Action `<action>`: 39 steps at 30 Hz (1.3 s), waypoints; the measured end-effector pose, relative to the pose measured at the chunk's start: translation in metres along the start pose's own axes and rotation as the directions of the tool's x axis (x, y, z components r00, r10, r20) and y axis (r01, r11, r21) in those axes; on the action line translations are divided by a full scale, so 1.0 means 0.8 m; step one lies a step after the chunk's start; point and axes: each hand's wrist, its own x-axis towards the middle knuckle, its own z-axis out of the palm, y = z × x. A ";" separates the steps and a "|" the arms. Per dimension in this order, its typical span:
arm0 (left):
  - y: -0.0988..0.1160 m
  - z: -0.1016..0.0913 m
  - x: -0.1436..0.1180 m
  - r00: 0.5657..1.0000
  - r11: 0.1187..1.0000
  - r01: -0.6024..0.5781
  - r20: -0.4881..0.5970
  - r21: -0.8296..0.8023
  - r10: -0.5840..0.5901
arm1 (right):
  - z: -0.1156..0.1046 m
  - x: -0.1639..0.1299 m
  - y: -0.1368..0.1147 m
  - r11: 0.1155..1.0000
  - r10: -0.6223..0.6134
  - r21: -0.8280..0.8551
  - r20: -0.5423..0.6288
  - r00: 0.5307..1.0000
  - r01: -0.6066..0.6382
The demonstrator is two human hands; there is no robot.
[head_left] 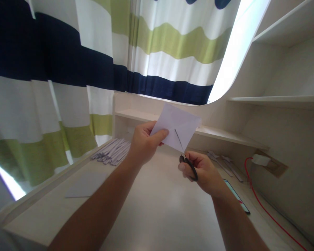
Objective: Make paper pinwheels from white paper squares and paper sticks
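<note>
Closest in, both forearms reach over the white desk point(151, 212) from its near edge. Beside the right forearm, toward the desk's right edge, lies a smartphone point(234, 194), partly covered by the arm; a red cable point(267, 211) runs along that same edge. A flat paper sheet point(85, 183) rests near the left edge. Above the middle of the desk, the right hand point(202, 170) grips black-handled scissors point(192, 169) by the finger loops, and the left hand point(146, 141) pinches a white paper square point(183, 121), thumb on its face, other fingers mostly hidden behind. The hands are near each other but apart, and the square is held up in the air, a corner turned down to the scissors. One blade seems to lie across its face from that corner toward the middle; the other is not visible, probably behind. This looks like the cutting step, the paper between the blades; the next move calls for a steady left hold, its thumb clear of the blade's line, while the right hand closes the loops. Farther off, a pile of folded paper strips point(113, 151) lies toward the far left corner, a few more paper strips point(233, 168) by the right edge, and beyond the far edge hangs a striped curtain point(178, 45).
</note>
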 end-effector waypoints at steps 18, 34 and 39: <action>0.000 0.002 -0.002 1.000 0.999 -0.003 0.009 -0.037 0.003 | 0.003 0.001 0.003 1.000 -0.006 -0.026 -0.029 1.000 0.005; -0.014 -0.007 0.004 0.963 0.956 0.084 0.224 0.280 -0.151 | -0.076 -0.007 -0.017 0.966 -0.251 -0.176 -0.458 0.853 0.190; -0.022 0.011 -0.007 0.853 0.887 0.053 0.440 0.458 -0.279 | -0.030 -0.004 -0.022 0.973 -0.229 -0.115 -0.397 0.889 0.200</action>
